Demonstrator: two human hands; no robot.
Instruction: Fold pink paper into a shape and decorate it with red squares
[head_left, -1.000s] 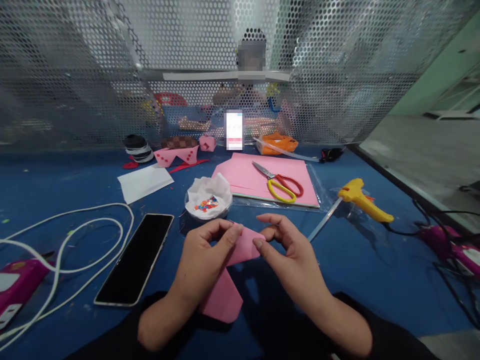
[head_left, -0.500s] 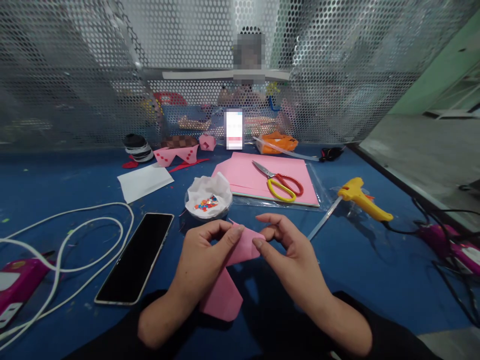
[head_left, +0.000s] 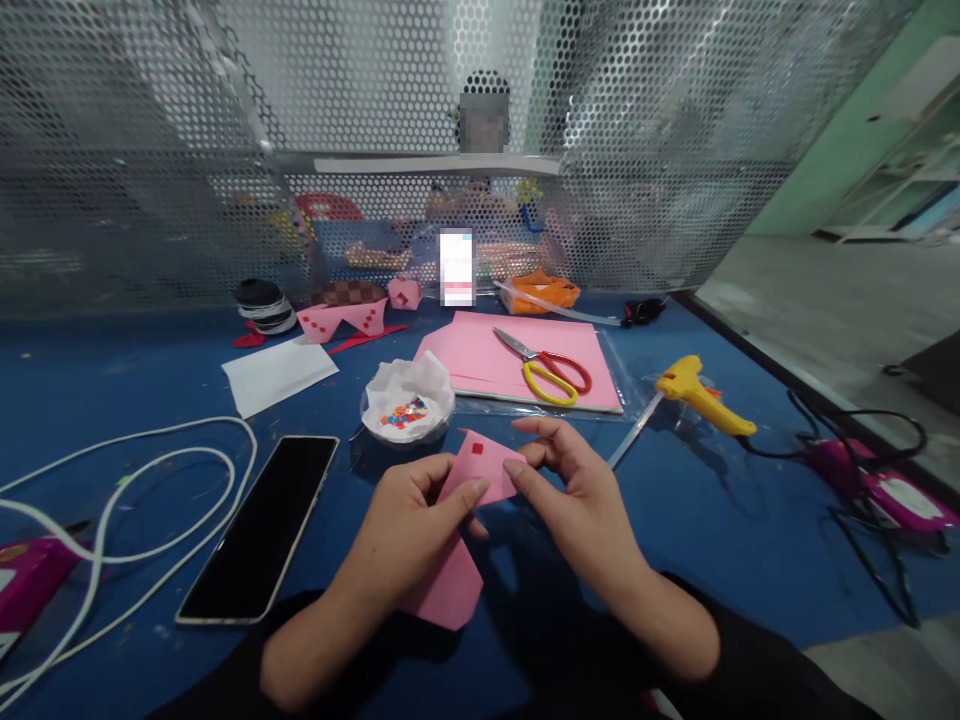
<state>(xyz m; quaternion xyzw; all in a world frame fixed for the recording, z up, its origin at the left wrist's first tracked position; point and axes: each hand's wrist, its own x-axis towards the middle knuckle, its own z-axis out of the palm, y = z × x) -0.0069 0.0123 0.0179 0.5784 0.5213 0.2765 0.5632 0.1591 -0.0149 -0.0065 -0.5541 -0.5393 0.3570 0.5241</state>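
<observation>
Both my hands hold a folded pink paper piece [head_left: 480, 470] just above the blue table. A small red square is stuck on its upper face. My left hand [head_left: 409, 525] pinches the paper's left side, thumb on top. My right hand [head_left: 574, 490] pinches its right edge between thumb and fingers. The lower flap of the paper hangs down between my wrists. A small dish lined with white tissue [head_left: 409, 400], holding several coloured paper bits, stands just beyond my hands.
A black phone [head_left: 262, 525] lies left of my hands beside a white cable [head_left: 150, 480]. Pink sheets [head_left: 487, 355] with red and yellow scissors [head_left: 547, 370] lie behind. A yellow glue gun [head_left: 701, 395] sits right. Another person sits beyond the mesh screen [head_left: 225, 150].
The paper's upper flap has tilted up, so a small red square on it now shows. My left thumb has slid lower on the paper. The camera has shifted slightly.
</observation>
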